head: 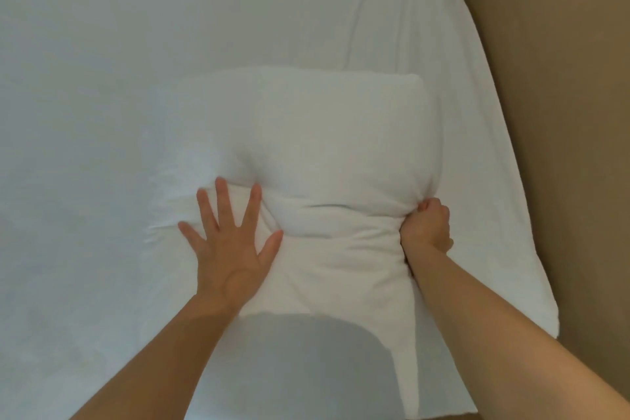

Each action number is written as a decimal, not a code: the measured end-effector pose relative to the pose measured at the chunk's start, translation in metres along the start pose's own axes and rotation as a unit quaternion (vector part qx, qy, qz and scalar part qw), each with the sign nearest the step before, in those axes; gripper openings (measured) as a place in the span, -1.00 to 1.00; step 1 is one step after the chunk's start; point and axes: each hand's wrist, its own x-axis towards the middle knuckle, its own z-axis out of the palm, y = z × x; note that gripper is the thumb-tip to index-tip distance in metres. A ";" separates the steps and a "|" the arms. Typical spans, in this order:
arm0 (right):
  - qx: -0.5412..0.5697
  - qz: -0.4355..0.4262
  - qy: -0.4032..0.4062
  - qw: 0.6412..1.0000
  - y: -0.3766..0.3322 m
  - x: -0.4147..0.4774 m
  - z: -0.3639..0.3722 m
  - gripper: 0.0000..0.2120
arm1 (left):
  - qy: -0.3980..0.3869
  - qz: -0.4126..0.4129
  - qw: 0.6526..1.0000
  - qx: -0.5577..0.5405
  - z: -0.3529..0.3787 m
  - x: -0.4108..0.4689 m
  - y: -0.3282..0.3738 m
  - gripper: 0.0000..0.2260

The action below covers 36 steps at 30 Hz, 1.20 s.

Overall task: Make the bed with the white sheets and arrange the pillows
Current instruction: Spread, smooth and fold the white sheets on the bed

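Your left fingers (221,204) are straight and spread wide, with the left hand (231,259) pressing flat on the near left part of the white pillow (324,133). Your right hand (426,227) is curled into a fist and grips a bunch of the pillow's right edge, and the fabric creases between the two hands. The pillow lies on the white sheet (102,78) near the bed's right side. There the sheet is wrinkled and ends beside a brown surface (562,112).
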 end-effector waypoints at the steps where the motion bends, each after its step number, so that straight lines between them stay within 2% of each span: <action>1: 0.005 0.002 -0.004 1.000 0.001 0.001 0.001 -0.84 | 0.000 0.002 1.000 0.007 0.000 -0.002 -0.003 -0.34; 4: 0.059 0.019 -0.025 0.998 -0.008 -0.002 -0.013 -0.88 | -0.009 0.010 1.000 -0.018 -0.020 -0.004 -0.012 -0.39; 6: 0.139 0.019 -0.039 0.989 -0.024 -0.004 -0.031 -0.80 | 0.020 -0.046 0.992 -0.115 -0.041 0.007 -0.023 -0.42; 8: 0.189 0.017 -0.078 0.979 -0.046 0.000 -0.054 -0.58 | 0.063 -0.171 0.953 -0.243 -0.063 0.032 -0.042 -0.43; 10: 0.206 0.002 -0.109 0.972 -0.074 0.006 -0.066 -0.43 | 0.054 -0.293 0.890 -0.344 -0.071 0.069 -0.076 -0.36; 11: 0.205 -0.013 -0.121 0.971 -0.088 0.007 -0.066 -0.38 | 0.030 -0.335 0.863 -0.376 -0.072 0.084 -0.091 -0.28; 13: 0.186 -0.060 -0.133 0.972 -0.108 0.010 -0.052 -0.30 | -0.023 -0.357 0.833 -0.423 -0.057 0.111 -0.125 -0.10; 15: 0.148 -0.088 -0.112 0.979 -0.113 0.012 -0.040 -0.39 | -0.054 -0.354 0.813 -0.459 -0.040 0.123 -0.151 -0.03; 17: 0.126 -0.089 -0.065 0.986 -0.106 0.025 -0.028 -0.71 | -0.060 -0.360 0.780 -0.509 -0.025 0.130 -0.161 0.01; 18: 0.112 -0.091 -0.049 0.988 -0.105 0.031 -0.026 -0.81 | -0.064 -0.355 0.769 -0.527 -0.027 0.129 -0.154 0.01; 20: 0.114 -0.089 -0.035 0.989 -0.110 0.041 -0.030 -0.84 | -0.085 -0.342 0.760 -0.546 -0.035 0.125 -0.138 0.01; 23: 0.205 -0.068 -0.004 0.976 -0.114 0.063 -0.052 -0.85 | -0.069 -0.313 0.777 -0.542 -0.061 0.106 -0.105 -0.05; 26: 0.197 -0.026 0.028 0.980 -0.105 0.088 -0.067 -0.83 | -0.017 -0.295 0.830 -0.473 -0.065 0.099 -0.077 -0.17; 29: 0.177 0.025 0.000 0.984 -0.108 0.091 -0.057 -0.75 | 0.013 -0.329 0.803 -0.496 -0.059 0.113 -0.052 -0.28; 30: 0.184 0.022 0.000 0.983 -0.115 0.086 -0.055 -0.74 | 0.020 -0.328 0.802 -0.500 -0.062 0.117 -0.046 -0.27; 31: 0.197 0.009 0.006 0.980 -0.124 0.079 -0.054 -0.73 | 0.033 -0.313 0.815 -0.486 -0.066 0.119 -0.041 -0.27; 33: 0.197 -0.095 0.027 0.975 -0.139 0.058 -0.052 -0.63 | 0.079 -0.239 0.877 -0.410 -0.075 0.120 -0.031 -0.31; 35: 0.091 -0.266 0.042 0.959 -0.149 0.022 -0.043 -0.51 | 0.075 -0.153 0.947 -0.274 -0.085 0.118 -0.006 -0.36; 36: 0.011 -0.346 0.052 0.937 -0.152 0.006 -0.033 -0.50 | 0.064 -0.106 0.973 -0.193 -0.086 0.120 0.011 -0.38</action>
